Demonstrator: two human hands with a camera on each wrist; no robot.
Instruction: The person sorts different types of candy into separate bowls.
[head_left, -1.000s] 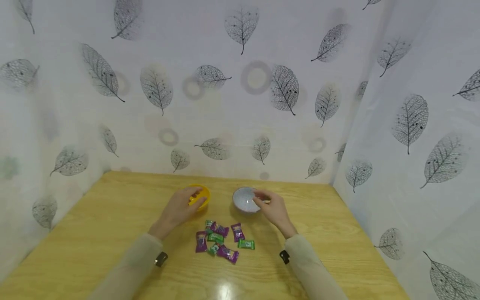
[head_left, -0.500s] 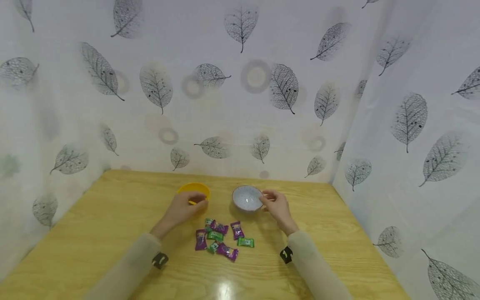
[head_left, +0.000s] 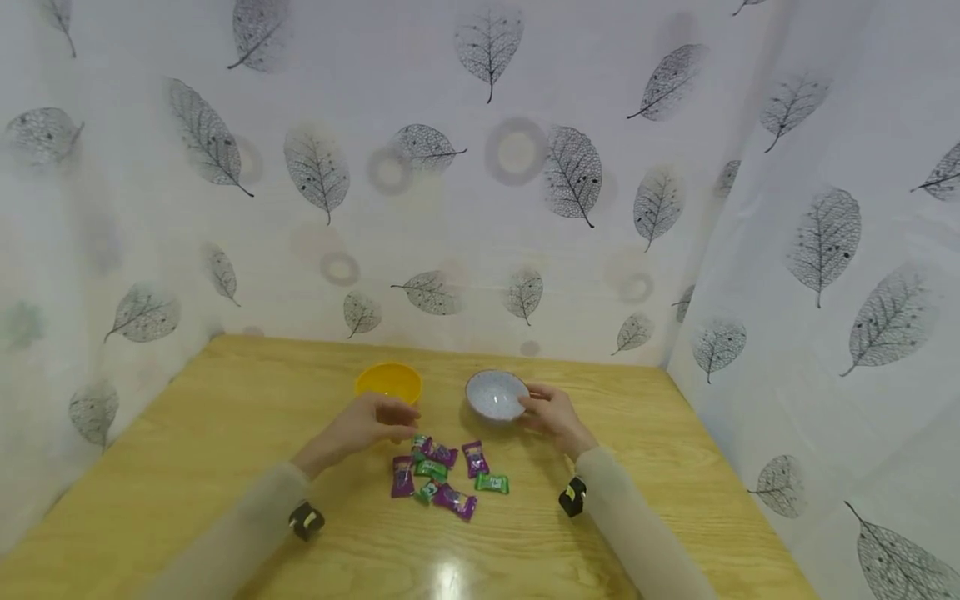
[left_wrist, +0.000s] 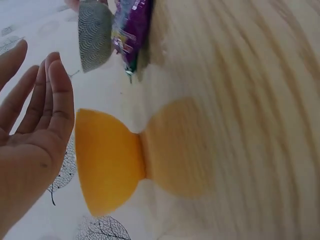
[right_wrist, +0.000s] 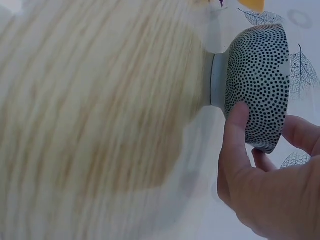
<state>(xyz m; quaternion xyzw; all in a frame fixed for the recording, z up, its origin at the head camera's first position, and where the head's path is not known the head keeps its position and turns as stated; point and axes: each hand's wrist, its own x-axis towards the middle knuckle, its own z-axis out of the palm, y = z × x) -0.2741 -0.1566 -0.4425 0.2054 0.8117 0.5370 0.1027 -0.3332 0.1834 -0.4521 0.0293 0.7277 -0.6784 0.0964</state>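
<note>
My right hand (head_left: 557, 419) is at the right side of a small bowl (head_left: 495, 394), pale inside and dotted dark outside. In the right wrist view, fingers (right_wrist: 235, 140) press the dotted bowl's (right_wrist: 260, 80) outer wall and the thumb lies at its rim. My left hand (head_left: 362, 429) hovers in front of a yellow bowl (head_left: 390, 382), fingers loosely extended and holding nothing. The left wrist view shows it apart from the yellow bowl (left_wrist: 107, 162). Several purple wrapped candies (head_left: 455, 502) and green wrapped candies (head_left: 492, 483) lie between the forearms.
Both bowls stand upright toward the back of the wooden table (head_left: 247, 400). White curtains with a leaf print (head_left: 573, 175) enclose the back and sides. A dark band (head_left: 307, 521) sits on the left wrist and another band (head_left: 573, 497) on the right.
My left hand has drawn back from over the yellow bowl toward the candies. The right hand shifted from above the dotted bowl's rim to its side and took hold there.
</note>
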